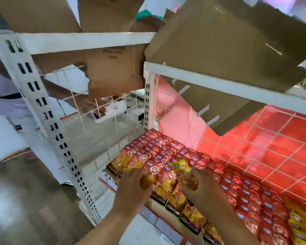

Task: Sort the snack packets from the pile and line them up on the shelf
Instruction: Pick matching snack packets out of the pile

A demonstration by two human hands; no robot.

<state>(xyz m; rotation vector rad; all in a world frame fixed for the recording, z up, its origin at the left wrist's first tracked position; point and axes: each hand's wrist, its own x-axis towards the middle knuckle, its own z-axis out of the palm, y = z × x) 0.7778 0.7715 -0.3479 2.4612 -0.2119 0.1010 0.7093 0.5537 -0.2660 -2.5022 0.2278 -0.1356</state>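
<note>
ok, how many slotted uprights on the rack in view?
2. Left upright slants down the frame's left; middle upright stands behind the packets. More may hide behind the cardboard.

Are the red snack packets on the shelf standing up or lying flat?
Standing. The red snack packets sit in tight rows, each hiding most of the one behind, so mainly their tops show.

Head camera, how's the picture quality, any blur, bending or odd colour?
Head view: the wide lens bends the shelf post; motion blur smears the cardboard overhead; the left hand, right hand and the packets they grip are sharper, print partly readable; a red cast floods the wire panel.
</note>
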